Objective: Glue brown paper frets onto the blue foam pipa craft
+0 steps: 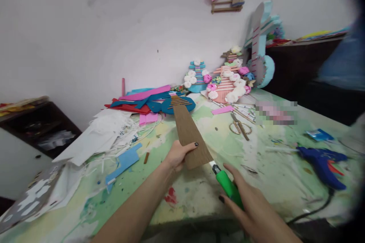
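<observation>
My left hand [180,154] grips the near end of a long flat brown board [190,133], its thumb lying across the top face. In my right hand [251,201] is a utility knife [228,184] with a green handle. The knife's blade touches or overlaps the board's near right corner; the exact contact is too small to tell. Just beyond the board's far end lies a blue rounded piece [186,103] with thin brown sticks across it. A small brown strip [146,158] rests on the table left of my left hand.
Scissors [240,126] lie on the paint-stained table [159,205] beyond my right hand. A blue glue gun [323,167] with a cord is at the right. White sheets [94,136] and blue scraps [125,163] spread to the left. Flower-decorated craft pieces [228,83] stand against the wall.
</observation>
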The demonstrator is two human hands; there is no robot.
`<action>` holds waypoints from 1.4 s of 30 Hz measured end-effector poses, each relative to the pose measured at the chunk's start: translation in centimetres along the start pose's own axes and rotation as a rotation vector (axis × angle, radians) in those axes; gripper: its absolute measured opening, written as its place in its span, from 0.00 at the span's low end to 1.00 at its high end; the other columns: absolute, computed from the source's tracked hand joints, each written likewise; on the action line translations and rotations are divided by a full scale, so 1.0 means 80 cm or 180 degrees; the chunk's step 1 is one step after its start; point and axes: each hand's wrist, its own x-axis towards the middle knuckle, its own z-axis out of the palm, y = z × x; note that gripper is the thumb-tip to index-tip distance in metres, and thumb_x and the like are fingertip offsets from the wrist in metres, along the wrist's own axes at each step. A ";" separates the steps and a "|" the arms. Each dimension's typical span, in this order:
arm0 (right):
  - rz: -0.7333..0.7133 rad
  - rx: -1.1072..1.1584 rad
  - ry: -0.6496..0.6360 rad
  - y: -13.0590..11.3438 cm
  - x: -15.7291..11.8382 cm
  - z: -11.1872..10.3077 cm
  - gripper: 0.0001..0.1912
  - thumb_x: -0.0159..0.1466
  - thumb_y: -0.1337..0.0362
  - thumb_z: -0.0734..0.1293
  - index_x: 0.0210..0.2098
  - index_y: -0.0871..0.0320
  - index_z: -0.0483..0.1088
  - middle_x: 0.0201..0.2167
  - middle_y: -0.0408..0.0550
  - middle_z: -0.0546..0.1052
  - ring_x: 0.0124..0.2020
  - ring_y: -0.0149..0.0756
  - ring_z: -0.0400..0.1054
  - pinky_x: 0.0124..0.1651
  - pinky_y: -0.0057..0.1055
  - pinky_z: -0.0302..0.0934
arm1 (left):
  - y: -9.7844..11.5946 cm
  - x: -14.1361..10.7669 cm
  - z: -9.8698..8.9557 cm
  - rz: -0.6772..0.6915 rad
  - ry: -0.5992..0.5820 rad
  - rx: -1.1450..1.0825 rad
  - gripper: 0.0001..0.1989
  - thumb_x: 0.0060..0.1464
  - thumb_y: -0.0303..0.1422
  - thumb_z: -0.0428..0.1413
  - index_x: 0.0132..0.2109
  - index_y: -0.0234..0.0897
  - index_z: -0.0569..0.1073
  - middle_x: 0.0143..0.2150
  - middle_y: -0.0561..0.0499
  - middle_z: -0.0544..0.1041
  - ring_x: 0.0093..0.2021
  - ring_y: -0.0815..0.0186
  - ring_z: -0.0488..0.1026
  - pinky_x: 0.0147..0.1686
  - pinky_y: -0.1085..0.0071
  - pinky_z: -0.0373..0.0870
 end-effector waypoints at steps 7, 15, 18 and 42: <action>0.0354 0.0121 -0.0068 0.000 -0.065 0.019 0.33 0.58 0.68 0.57 0.62 0.63 0.50 0.52 0.62 0.71 0.53 0.45 0.67 0.51 0.39 0.64 | -0.025 -0.018 0.018 -0.0254 -0.0201 0.0632 0.22 0.34 0.29 0.67 0.40 0.30 0.72 0.40 0.41 0.78 0.38 0.57 0.76 0.38 0.61 0.72; 0.0685 0.0760 0.0010 -0.006 -0.096 0.027 0.31 0.56 0.68 0.61 0.59 0.57 0.54 0.57 0.55 0.66 0.58 0.42 0.60 0.58 0.42 0.56 | -0.036 -0.046 0.020 0.0569 0.0508 0.2317 0.40 0.37 0.29 0.65 0.56 0.35 0.54 0.53 0.38 0.70 0.51 0.53 0.70 0.47 0.60 0.67; 0.0796 0.1084 -0.0040 -0.015 -0.097 0.022 0.28 0.57 0.68 0.61 0.57 0.55 0.57 0.54 0.54 0.69 0.54 0.42 0.65 0.55 0.42 0.59 | -0.034 -0.054 0.026 0.0574 0.0615 0.2970 0.44 0.38 0.29 0.64 0.60 0.36 0.50 0.54 0.37 0.70 0.49 0.51 0.71 0.45 0.60 0.67; 0.0872 -0.1794 -0.0462 -0.033 -0.111 0.013 0.26 0.65 0.66 0.59 0.62 0.55 0.55 0.31 0.52 0.79 0.28 0.44 0.75 0.25 0.27 0.59 | -0.065 -0.079 0.024 0.1405 -0.0353 0.5548 0.30 0.61 0.40 0.38 0.66 0.29 0.50 0.68 0.39 0.49 0.68 0.53 0.44 0.63 0.49 0.41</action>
